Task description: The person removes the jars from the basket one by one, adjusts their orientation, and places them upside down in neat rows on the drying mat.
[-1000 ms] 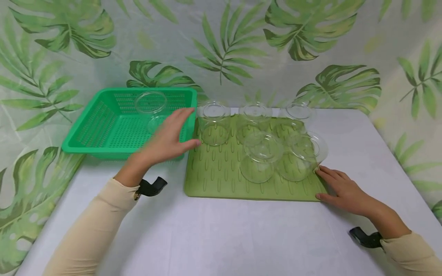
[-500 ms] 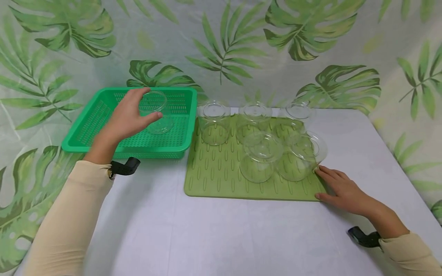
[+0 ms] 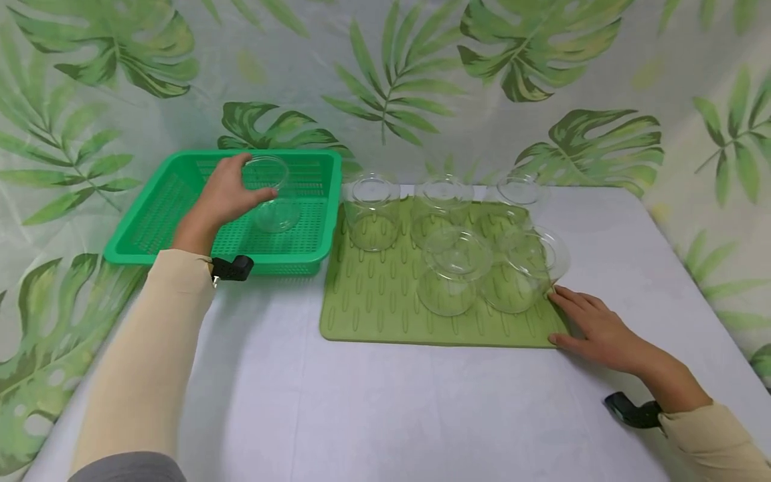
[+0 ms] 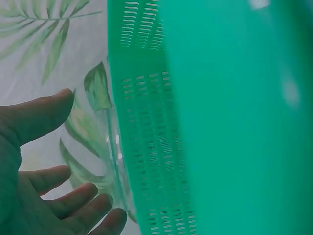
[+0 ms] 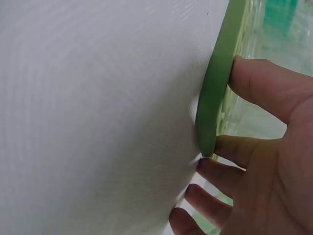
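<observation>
My left hand (image 3: 225, 191) is at the rim of a clear cup (image 3: 278, 217) that stands inside the green plastic basket (image 3: 274, 258). In the left wrist view, the thumb and fingers (image 4: 93, 205) are spread apart near the cup's edge (image 4: 116, 156). My right hand (image 3: 605, 338) rests at the right edge of a green drying mat (image 3: 385, 325). From the right wrist, its thumb (image 5: 264, 81) touches the mat's top and its other fingertips lie at the mat's corner and on the cloth. Two clear cups (image 3: 448, 288) are at the front of the mat.
Three more clear cups (image 3: 373, 227) line the back of the mat. Basket and mat stand side by side on a white cloth-covered table (image 3: 385, 415). A leaf-patterned sheet (image 3: 391, 67) hangs behind.
My left hand has moved left from beside the mat, over the basket's rim, to the cup inside. The right hand has stayed at the mat's edge.
</observation>
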Demonstrator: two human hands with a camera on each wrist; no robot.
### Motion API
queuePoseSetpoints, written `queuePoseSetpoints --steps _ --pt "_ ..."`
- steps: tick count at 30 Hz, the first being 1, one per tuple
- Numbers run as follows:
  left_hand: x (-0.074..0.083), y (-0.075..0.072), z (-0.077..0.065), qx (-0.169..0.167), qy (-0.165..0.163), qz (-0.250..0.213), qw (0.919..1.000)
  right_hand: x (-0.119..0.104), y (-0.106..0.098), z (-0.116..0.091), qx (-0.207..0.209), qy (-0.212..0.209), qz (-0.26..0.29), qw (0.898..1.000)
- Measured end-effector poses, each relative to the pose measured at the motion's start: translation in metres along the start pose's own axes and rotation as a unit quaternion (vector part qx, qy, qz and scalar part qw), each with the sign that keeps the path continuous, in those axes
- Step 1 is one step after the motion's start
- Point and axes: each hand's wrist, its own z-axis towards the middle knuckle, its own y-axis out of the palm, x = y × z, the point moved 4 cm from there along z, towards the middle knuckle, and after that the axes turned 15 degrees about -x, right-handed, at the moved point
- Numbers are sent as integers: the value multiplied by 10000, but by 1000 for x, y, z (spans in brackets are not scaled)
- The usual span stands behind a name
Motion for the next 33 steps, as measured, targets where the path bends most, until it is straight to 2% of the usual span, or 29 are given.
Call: queuePoseSetpoints --steps 4,6,12,15,18,22,27,33 --pt "-2 2 3 -147 -90 -46 9998 -2 -1 1 41 -19 -57 10000" --pt "-2 3 3 -210 -36 -58 9998 -3 -1 1 36 -9 -90 10000" --pt "-2 -7 3 49 -23 -81 10000 -3 -4 2 -21 31 -106 9999" --pt "-1 -15 3 16 -127 -62 9999 -3 -5 2 -46 37 -73 10000" --pt "0 -20 4 -53 -285 -133 9995 -2 -5 2 -20 24 -39 10000" --pt "-1 -20 8 -149 -561 -391 9976 -2 -3 0 -7 16 34 10000" --pt "-8 -12 15 -352 -1020 -713 9916 -3 -2 0 -11 12 35 10000" --pt "-19 0 19 -815 -1420 -994 9815 -3 -3 0 -8 21 55 10000"
